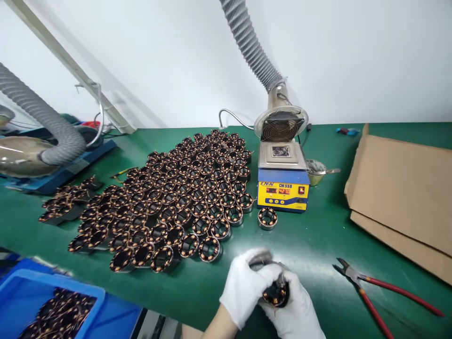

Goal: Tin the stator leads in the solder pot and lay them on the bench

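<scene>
White gloves cover both hands near the table's front edge. My left hand [245, 285] has its fingers closed around a blurred grey metal part, partly hidden by the fingers. My right hand [296, 306] grips a ring-shaped copper-wound stator [276, 295], tilted so its coils face the camera. The two hands touch each other. A single stator [267, 218] stands beyond them, in front of the blue and yellow solder pot [282, 190], whose display is lit. To the left, many similar stators [183, 200] are packed together on the green table [318, 235].
Red-handled cutters [356, 278] lie open at the right, below brown cardboard [406, 188]. A small bowl [317, 173] sits beside the pot, under a grey duct [250, 42]. A blue bin [100, 301] with more stators is at the lower left.
</scene>
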Available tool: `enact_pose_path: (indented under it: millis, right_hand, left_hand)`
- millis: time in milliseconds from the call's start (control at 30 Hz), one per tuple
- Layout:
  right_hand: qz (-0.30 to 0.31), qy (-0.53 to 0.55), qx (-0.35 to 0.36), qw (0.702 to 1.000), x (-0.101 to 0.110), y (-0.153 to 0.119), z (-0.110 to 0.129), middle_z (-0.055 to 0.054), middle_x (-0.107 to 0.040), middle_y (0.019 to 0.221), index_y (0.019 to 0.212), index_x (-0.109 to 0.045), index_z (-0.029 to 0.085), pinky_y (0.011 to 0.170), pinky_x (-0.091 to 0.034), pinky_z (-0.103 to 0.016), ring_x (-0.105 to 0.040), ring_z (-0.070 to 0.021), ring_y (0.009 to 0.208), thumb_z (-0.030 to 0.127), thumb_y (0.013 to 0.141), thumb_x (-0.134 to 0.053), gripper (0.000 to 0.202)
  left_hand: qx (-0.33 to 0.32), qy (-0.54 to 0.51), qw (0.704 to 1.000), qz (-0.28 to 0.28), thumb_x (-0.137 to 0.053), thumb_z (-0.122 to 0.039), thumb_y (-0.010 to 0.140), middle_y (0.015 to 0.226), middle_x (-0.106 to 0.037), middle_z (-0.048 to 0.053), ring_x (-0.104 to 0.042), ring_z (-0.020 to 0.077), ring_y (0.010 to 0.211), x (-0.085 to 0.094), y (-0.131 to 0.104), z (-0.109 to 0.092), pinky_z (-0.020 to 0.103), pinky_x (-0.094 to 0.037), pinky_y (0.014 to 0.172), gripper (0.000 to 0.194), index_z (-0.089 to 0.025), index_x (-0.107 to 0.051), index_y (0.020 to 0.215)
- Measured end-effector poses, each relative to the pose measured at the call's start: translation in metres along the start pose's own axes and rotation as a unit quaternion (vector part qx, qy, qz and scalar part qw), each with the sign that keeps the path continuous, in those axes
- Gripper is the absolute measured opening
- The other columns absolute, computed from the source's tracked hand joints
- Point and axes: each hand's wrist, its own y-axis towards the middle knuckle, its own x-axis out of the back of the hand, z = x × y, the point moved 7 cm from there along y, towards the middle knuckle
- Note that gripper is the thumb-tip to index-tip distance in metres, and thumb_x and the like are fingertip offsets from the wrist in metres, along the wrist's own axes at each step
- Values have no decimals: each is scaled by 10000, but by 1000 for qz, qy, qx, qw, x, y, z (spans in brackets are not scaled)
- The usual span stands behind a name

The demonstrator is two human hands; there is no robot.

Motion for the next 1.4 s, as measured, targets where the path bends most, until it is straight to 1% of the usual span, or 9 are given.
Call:
enact_pose_path:
  millis: [133,267,400,600,767,933,1067,1267,1400]
  right_hand:
    - [-6,-11,-17,1000,-3,-3,-6,-85,-650,1016,928,-490,241,672,-554,-337,-662,-251,811,491,717,-640,360]
    - [-14,-35,67,997,-1,-1,3,-80,-658,1005,1006,-496,232,757,-550,-361,-642,-261,912,407,758,-624,329]
    - [-23,-69,133,988,2,4,14,-107,-666,970,1099,-483,185,727,-571,-388,-657,-267,864,381,779,-600,393]
    - [-28,-102,119,987,4,5,16,-126,-662,975,1127,-480,171,705,-582,-389,-662,-277,851,398,776,-592,433]
    - [-11,-95,96,991,0,3,12,-127,-657,998,1160,-463,175,723,-578,-388,-657,-280,871,390,764,-609,474]
    - [-25,-80,86,993,-1,0,8,-163,-647,1021,1208,-435,142,716,-577,-389,-661,-285,860,423,795,-586,522]
    - [-22,-66,60,996,-5,-4,0,-163,-637,1052,1226,-436,144,751,-564,-406,-649,-301,893,469,777,-595,577]
    - [-9,-39,-20,999,-11,-10,-14,-162,-597,1154,1298,-390,134,821,-533,-422,-620,-317,965,451,738,-610,681]
    - [1,-34,-18,999,-12,-9,-14,-164,-589,1167,1326,-345,123,837,-528,-404,-614,-305,985,382,728,-612,704]
  left_hand:
    - [43,-69,996,27,-671,-165,558,570,-667,6,-608,156,581,-5,10,9,250,-479,572,65,-141,-664,618]
    - [7,-146,989,-12,-690,-308,647,747,-715,29,-642,170,749,21,16,5,267,-494,736,220,-149,-675,798]
    - [-53,58,995,60,-591,-375,747,1112,-668,64,-555,242,1099,28,5,-6,391,-368,1022,329,-206,-660,1020]
    - [-136,270,941,155,-429,-316,839,1084,-680,23,-499,236,1156,6,-4,-13,469,-201,1107,297,-265,-668,1007]
    - [-117,210,959,149,-533,-318,786,1040,-689,39,-581,217,1021,7,1,-13,415,-235,1092,235,-227,-667,957]
    - [-87,130,986,61,-636,-210,645,789,-709,30,-631,219,811,7,-2,-4,437,-267,1065,55,-195,-662,691]
    - [-52,64,996,21,-592,-214,649,842,-699,80,-633,252,849,8,-7,3,374,-490,826,137,-166,-674,747]
    - [14,12,997,73,-675,-208,577,1028,-682,124,-612,261,979,2,-5,0,349,-478,884,476,-106,-593,1035]
    - [52,-56,996,36,-706,-231,491,737,-715,71,-642,224,749,0,7,-2,316,-505,728,264,-113,-675,725]
